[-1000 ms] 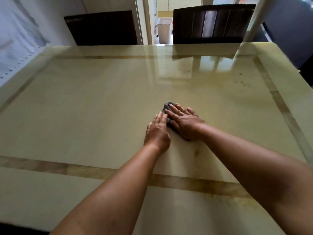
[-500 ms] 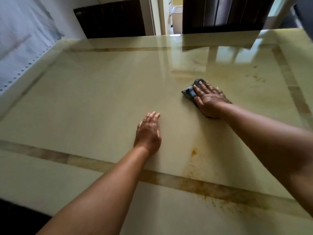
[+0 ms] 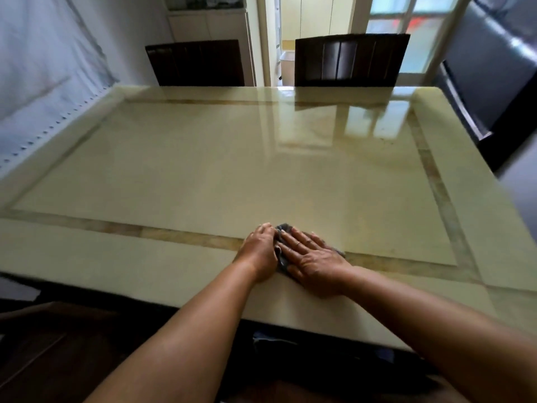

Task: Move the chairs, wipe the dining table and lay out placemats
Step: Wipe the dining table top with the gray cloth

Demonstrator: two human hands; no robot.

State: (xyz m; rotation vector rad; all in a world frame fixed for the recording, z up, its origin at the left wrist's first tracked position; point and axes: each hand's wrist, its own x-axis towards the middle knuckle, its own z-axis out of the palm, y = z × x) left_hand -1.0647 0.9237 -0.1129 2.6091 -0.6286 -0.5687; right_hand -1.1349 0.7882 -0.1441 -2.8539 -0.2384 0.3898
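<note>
The glossy cream dining table (image 3: 203,170) with a brown inlaid border fills the view. My right hand (image 3: 308,254) lies flat on a small grey cloth (image 3: 281,258), pressing it onto the border strip near the table's front edge. My left hand (image 3: 258,248) rests on the table right beside it, fingers bent against the cloth's left edge; whether it grips the cloth is unclear. Most of the cloth is hidden under my right hand. Two dark wooden chairs (image 3: 197,62) (image 3: 348,59) stand at the far side. No placemats are in view.
A white sheet (image 3: 43,82) hangs along the table's left side. A dark padded seat (image 3: 488,82) stands at the right corner. Behind the chairs, a doorway holds a pale bin (image 3: 286,68). Faint yellowish stains mark the right part of the tabletop.
My right hand has pulled the cloth back from the table's middle to the front border strip. My left hand has closed in beside it, and the view has pulled back.
</note>
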